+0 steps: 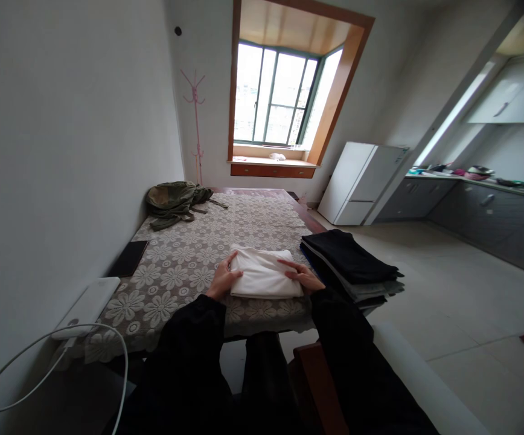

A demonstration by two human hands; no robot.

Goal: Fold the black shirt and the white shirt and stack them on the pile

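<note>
A white folded cloth (266,275), which looks like a garment, lies flat near the front edge of the table. My left hand (223,277) grips its left side, with the thumb on top and the fingers along the edge. On the right side, my right hand (305,277) also holds the cloth, its index finger stretched across the top and the other fingers partly hidden. Just right of that hand is a stack of folded dark clothes (350,257), black on top with grey layers below, reaching past the table's edge.
A patterned floral tablecloth (253,220) covers the table. At its left stand a green backpack (175,202), a dark flat phone-like object (128,258) and a white power bank (87,308) with a looping white cable (126,356). A wall borders the left side.
</note>
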